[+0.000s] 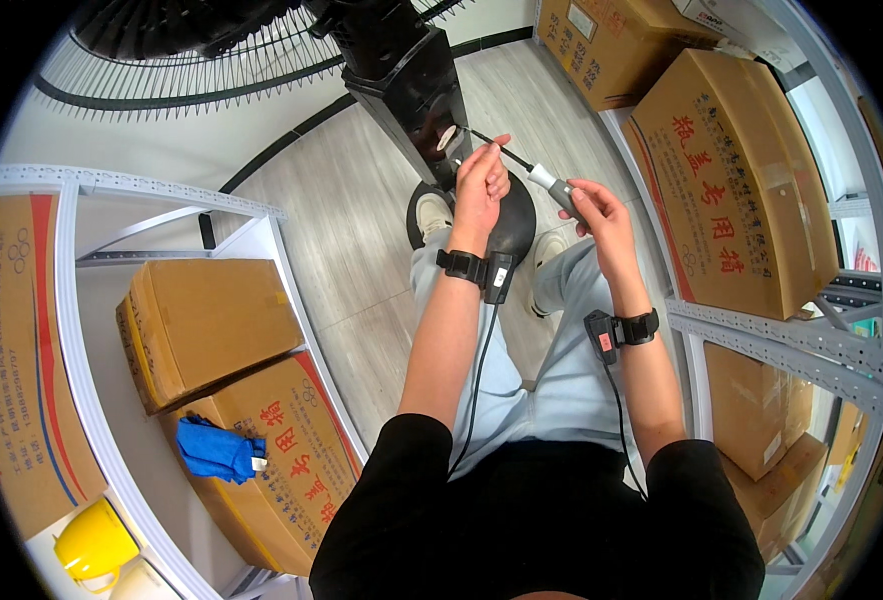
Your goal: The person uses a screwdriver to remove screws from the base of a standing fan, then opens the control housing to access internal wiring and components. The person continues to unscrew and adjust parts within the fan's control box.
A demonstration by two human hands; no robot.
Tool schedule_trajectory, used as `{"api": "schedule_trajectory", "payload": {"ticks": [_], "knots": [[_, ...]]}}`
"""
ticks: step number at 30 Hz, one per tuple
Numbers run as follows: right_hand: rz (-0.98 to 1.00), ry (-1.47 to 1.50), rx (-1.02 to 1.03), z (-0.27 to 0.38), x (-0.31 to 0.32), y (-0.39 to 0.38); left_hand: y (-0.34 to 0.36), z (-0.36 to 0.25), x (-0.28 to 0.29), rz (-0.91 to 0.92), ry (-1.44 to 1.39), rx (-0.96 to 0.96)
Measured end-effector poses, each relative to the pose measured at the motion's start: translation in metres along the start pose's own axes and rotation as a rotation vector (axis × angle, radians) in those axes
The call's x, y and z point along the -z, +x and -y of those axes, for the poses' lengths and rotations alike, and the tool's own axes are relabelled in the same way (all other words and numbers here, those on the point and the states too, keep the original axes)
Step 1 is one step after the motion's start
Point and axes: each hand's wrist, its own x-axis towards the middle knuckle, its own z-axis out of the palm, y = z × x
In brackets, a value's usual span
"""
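Seen from above, a seated person works on a black fan post [407,85]. The right hand [597,212] grips a grey-handled screwdriver [547,182] – tip at the post – while left hand [482,180] fingers pinch its shaft.

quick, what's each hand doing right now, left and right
Left hand: closed, pinching the thin shaft of the screwdriver near the fan column.
Right hand: closed around the screwdriver's grey handle.
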Motion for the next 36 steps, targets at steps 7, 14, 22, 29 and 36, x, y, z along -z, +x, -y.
{"api": "schedule_trajectory", "payload": {"ticks": [7,14,22,29,36], "knots": [[0.005,-0.040,-0.017,-0.002,0.012,-0.011,0.001,0.002,0.002,-0.123,-0.120,-0.005],[0.007,-0.095,-0.072,-0.007,0.014,-0.014,-0.006,0.006,0.019,-0.216,0.057,0.073],[0.057,-0.078,-0.117,-0.029,0.012,-0.013,-0.022,0.008,0.060,-0.483,0.015,0.188],[0.019,-0.060,-0.204,-0.056,-0.003,-0.007,-0.029,0.000,0.083,-0.670,0.003,0.120],[0.031,0.071,-0.212,-0.066,-0.015,-0.007,-0.033,-0.003,0.095,-0.708,0.025,0.098]]}}
